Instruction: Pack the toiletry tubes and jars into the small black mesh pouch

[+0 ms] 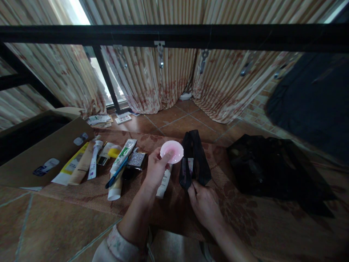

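My left hand [155, 168] grips a small round pink dish [174, 147] with a pale rim, its thumb lying across the face. Just to the right, my right hand [206, 206] is closed on the near end of a black cloth pouch [201, 160], which gapes in the middle; something pale with a print shows in the gap. Partly under my left hand lies a white tube [163, 187]. To its left are a glittery silver case [137, 159], a blue pen [117, 172] and a white-and-green tube [125, 151].
At the left, a cardboard box [65, 140] stands beside several tubes, one yellow and white [73, 163]. A black plastic bag [261, 163] lies at the right on the brown patterned cloth [89, 194]. A dark metal bar [180, 35] with hanging clips crosses in front of striped curtains [152, 80].
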The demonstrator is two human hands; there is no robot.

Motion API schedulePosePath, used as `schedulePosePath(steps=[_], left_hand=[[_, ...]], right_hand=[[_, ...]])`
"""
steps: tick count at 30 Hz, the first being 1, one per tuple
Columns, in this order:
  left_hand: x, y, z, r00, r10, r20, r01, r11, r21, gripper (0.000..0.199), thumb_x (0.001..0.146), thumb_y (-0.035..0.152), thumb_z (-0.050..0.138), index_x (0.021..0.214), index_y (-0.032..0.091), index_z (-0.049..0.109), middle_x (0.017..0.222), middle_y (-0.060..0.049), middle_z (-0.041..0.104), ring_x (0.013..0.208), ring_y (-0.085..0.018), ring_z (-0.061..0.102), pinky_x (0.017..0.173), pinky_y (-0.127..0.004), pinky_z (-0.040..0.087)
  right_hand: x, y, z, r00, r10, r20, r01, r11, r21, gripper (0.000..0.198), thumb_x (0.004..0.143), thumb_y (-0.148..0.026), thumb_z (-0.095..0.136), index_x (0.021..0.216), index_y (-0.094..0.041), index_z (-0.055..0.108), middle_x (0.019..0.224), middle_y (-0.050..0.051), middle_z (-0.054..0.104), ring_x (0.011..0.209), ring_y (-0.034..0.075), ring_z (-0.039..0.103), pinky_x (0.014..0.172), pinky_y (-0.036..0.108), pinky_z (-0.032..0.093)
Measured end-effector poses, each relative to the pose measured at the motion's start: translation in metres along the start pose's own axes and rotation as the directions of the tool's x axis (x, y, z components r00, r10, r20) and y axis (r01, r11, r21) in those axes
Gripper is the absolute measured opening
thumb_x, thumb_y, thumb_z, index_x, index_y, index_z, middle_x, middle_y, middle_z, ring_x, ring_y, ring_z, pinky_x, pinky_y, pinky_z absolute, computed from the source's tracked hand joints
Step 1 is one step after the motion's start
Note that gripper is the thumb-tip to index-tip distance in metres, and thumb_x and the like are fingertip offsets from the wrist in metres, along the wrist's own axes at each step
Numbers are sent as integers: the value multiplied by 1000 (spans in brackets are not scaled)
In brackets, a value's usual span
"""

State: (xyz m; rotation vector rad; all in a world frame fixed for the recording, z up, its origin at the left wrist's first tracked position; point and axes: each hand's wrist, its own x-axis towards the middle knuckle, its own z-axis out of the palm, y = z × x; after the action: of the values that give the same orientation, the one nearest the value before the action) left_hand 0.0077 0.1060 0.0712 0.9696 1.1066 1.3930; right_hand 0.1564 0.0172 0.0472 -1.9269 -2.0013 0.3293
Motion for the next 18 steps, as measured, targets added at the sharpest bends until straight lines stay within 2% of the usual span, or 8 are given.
schedulePosePath(steps=[7,14,18], left_hand=[[0,-1,0,1000,-12,-24,13,999,49,30,67,38,74,81,14,63,59,4,54,45,-4,41,43,-18,32],[2,-7,0,999,-35,-12,34,998,-43,24,68,34,71,81,16,62,61,4,54,47,-5,45,46,-18,34],[2,-6,0,999,-37,-12,37,999,-15,21,70,32,68,82,16,62,61,4,53,48,-5,44,47,-18,34]], right_hand=[[1,0,2,1000,-4,-10,3,1000,-10,38,96,-31,33,93,-20,69,69,6,71,58,15,64,55,25,30],[1,0,2,1000,-14,-19,14,1000,18,38,97,-30,33,91,-20,69,69,5,71,58,14,64,55,25,29],[1,-1,3,1000,-7,-19,7,1000,25,36,96,-29,35,91,-20,69,69,4,71,59,14,65,55,26,29]])
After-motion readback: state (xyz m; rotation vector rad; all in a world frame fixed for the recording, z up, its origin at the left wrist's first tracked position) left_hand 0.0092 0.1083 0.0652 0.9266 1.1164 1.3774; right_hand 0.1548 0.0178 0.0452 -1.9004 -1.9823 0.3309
